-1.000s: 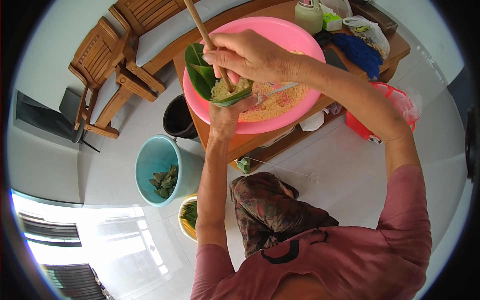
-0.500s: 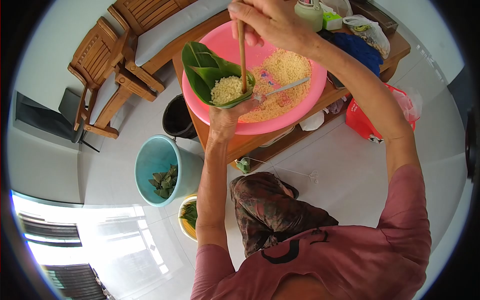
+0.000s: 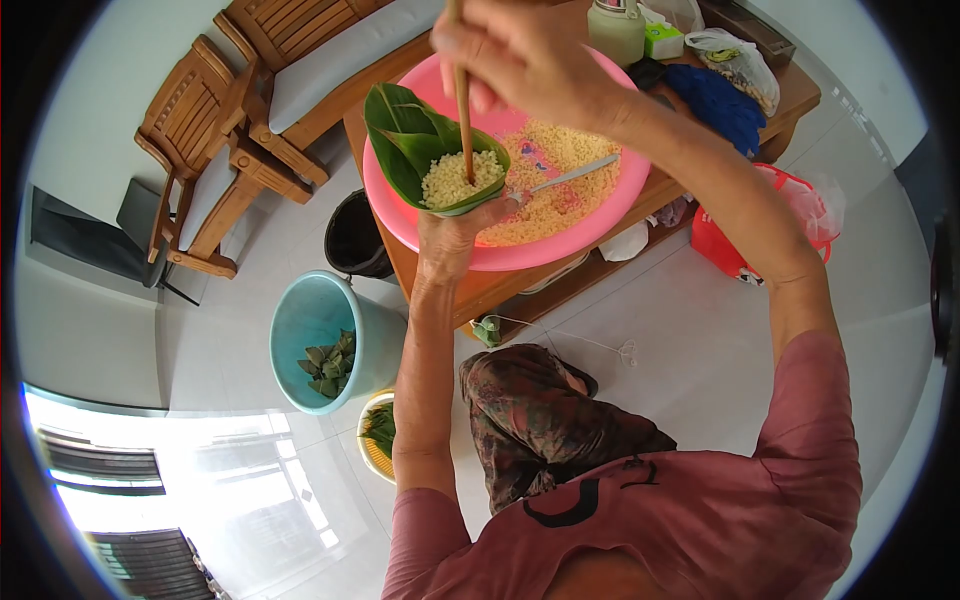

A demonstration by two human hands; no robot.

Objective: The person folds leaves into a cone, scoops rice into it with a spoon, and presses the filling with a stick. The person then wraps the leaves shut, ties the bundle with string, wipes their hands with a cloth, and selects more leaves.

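Observation:
My left hand [image 3: 455, 232] is wrapped round a cone of green leaves [image 3: 395, 135], held over the near left rim of a pink basin [image 3: 632, 195]. Pale rice grains [image 3: 448, 182] fill the cone's opening. Above it, my right hand [image 3: 520, 60] grips a wooden chopstick [image 3: 463, 115], slightly smeared by motion; the chopstick's lower tip is stuck into the rice in the cone. More rice [image 3: 575, 140] lies in the basin, with a metal spoon [image 3: 575, 172] resting on it, its bowl end near my left thumb.
The basin stands on a wooden table [image 3: 490, 288]. On the floor to the left are a black bin [image 3: 358, 235], a blue bucket [image 3: 300, 300] with leaf-wrapped parcels [image 3: 330, 365], and a yellow basket [image 3: 372, 460] of leaves. A red bag [image 3: 712, 240] sits at the right.
My right hand has moved a little left and up with the chopstick, whose tip has shifted from the right side of the rice toward its middle. The leaf cone has stayed nearly still.

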